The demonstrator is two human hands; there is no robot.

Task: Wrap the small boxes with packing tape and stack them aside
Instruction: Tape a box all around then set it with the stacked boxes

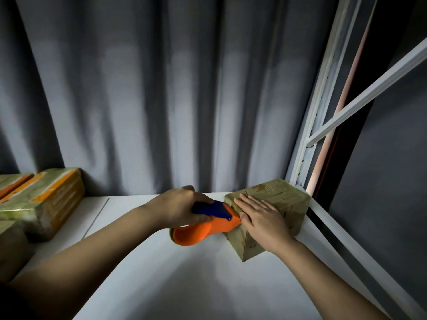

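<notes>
- the small box (pixel 275 211), tan cardboard with a glossy taped skin, sits at right of centre in the frame, on the far right part of the white table (pixel 161 262), its far corner close to the white shelf post (pixel 309 144).
- the right hand (pixel 261 218) lies flat on the box's top, fingers straight and spread toward the upper left, palm pressing down; it curls round nothing.
- the tape dispenser (pixel 203 225), orange body with a blue top part, is just left of the box; its front end meets the box's left edge, right beside the right thumb.
- the left hand (pixel 182 206) grips the dispenser from above, fingers wrapped over the blue part, forearm running down toward the lower left of the frame.
- the dispenser's rounded orange end rests on or just above the table; which one is unclear.
- at the left edge of the frame, mid-height, lie wrapped boxes (pixel 46 202) with orange markings under shiny tape, set side by side, well apart from the box under the hand; another tan box shows partly below them at the edge.
- a grey curtain (pixel 161 88) in deep folds fills the upper frame behind the table.
- a white crossbar (pixel 369 91) slants off the post in the upper right.
</notes>
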